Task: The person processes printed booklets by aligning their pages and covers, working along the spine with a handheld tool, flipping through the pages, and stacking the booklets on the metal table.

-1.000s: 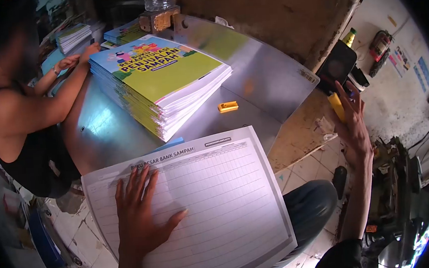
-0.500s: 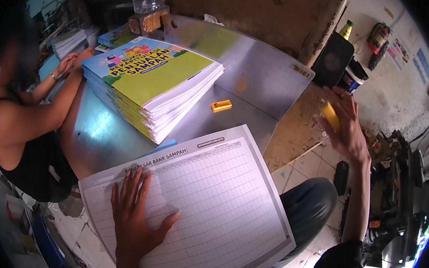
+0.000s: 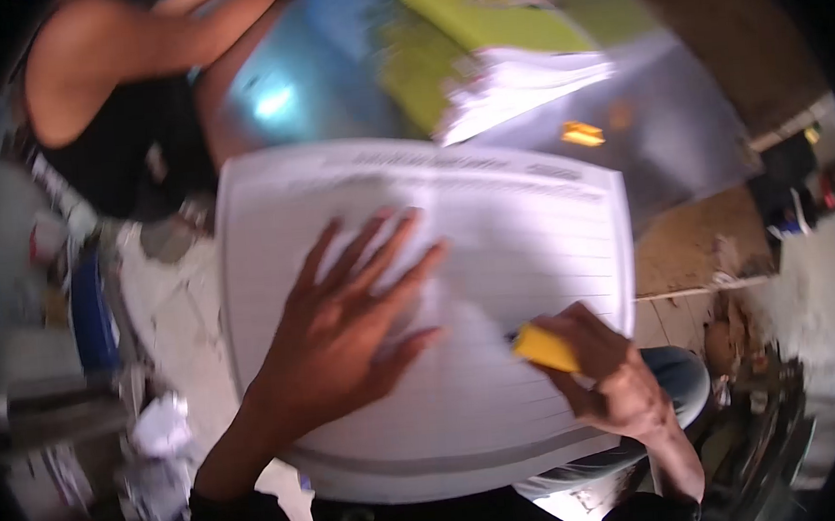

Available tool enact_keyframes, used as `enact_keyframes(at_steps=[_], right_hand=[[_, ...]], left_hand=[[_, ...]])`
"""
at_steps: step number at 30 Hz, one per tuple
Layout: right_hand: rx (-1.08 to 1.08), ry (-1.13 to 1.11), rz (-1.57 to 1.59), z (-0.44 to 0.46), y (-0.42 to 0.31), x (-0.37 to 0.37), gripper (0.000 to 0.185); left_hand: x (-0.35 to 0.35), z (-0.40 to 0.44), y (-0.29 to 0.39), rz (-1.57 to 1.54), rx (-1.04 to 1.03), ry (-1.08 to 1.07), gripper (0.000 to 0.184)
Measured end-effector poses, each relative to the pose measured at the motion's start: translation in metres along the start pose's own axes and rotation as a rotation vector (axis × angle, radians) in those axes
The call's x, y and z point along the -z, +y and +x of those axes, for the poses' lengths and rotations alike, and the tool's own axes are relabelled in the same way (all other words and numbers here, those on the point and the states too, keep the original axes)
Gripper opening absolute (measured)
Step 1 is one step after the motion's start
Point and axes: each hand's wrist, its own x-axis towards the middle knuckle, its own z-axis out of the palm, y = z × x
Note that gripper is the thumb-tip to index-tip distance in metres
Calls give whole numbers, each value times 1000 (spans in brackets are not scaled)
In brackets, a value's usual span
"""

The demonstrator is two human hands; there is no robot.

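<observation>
Wide printed sheets [image 3: 495, 255] with ruled table lines and a centre fold lie across my lap, against the table's near edge. My left hand [image 3: 345, 333] rests on their left half, palm down with fingers spread. In my right hand [image 3: 609, 373] is a yellow handheld tool [image 3: 545, 348] with a dark tip, held over the right half near the fold. Blur hides its exact kind and whether the tip touches the paper. Beyond the sheets stands a stack of booklets [image 3: 531, 88] with green and blue covers.
A small orange-yellow object [image 3: 583, 134] lies on the metal tabletop [image 3: 661, 147], right of the stack. At the upper left sits another person [image 3: 116, 107], an arm reaching over the table. Crumpled white material [image 3: 161, 424] is at lower left, and dark clutter [image 3: 746, 383] at lower right.
My right hand has come from beyond the right of the sheets to above them, carrying the yellow tool. The view has tilted down, and my left hand now lies nearer the fold.
</observation>
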Motion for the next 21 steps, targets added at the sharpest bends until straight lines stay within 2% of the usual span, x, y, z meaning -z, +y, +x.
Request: enact_keyframes(at_steps=[5, 7, 8, 10, 12, 14, 19, 21], right_hand=[[-28, 28, -26, 12, -2, -8, 44], [-297, 95, 158, 14, -17, -12, 46], [-299, 72, 153, 18, -19, -14, 46], [39, 23, 44, 23, -23, -20, 44], [54, -33, -19, 28, -28, -19, 42], [162, -115, -116, 34, -30, -20, 44], [115, -209, -165, 41, -34, -21, 46], [72, -182, -165, 41, -35, -22, 45]], left_hand=[[-12, -39, 9, -179, 59, -122, 96], [-20, -44, 6, -205, 75, -85, 95], [-23, -43, 5, -198, 62, -44, 94], [-30, -45, 6, -247, 81, -15, 92], [-35, -45, 7, -288, 101, 19, 91], [-38, -46, 7, -322, 96, 78, 88], [-37, -45, 8, -408, 121, 84, 86], [-39, -46, 7, -437, 126, 101, 85]])
